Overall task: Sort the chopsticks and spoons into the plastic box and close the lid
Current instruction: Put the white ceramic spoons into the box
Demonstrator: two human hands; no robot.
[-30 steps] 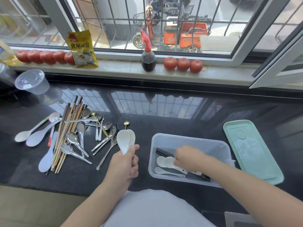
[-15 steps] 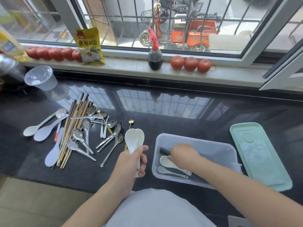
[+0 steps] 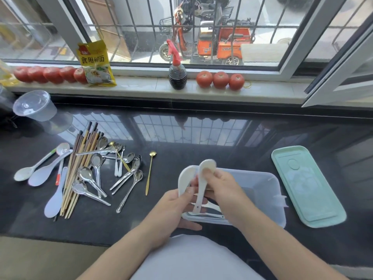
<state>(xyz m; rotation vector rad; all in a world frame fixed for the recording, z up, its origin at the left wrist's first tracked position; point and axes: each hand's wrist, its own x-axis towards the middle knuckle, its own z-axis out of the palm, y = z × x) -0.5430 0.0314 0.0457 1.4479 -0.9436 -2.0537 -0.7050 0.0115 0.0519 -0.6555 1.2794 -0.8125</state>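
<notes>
The clear plastic box [image 3: 268,190] stands on the black counter, with white spoons and dark chopsticks partly hidden inside it. Its mint green lid [image 3: 306,186] lies to the right. Over the box's left end my left hand [image 3: 173,209] holds one white ceramic spoon [image 3: 184,178]. My right hand [image 3: 226,190] pinches a second white spoon [image 3: 203,178] beside the first, bowl up. At the left lie a bundle of chopsticks [image 3: 80,168], several metal spoons [image 3: 96,174], white plastic spoons [image 3: 46,172] and a thin gold spoon [image 3: 149,174].
A clear plastic cup [image 3: 35,106] stands at the counter's far left. On the windowsill are rows of tomatoes [image 3: 220,79], a yellow packet [image 3: 94,63] and a dark bottle with a red spray top [image 3: 177,73]. An open window frame [image 3: 339,77] juts in at the right.
My left hand carried the two white spoons rightward to the box's left end. My right hand rose out of the box and took hold of one of them.
</notes>
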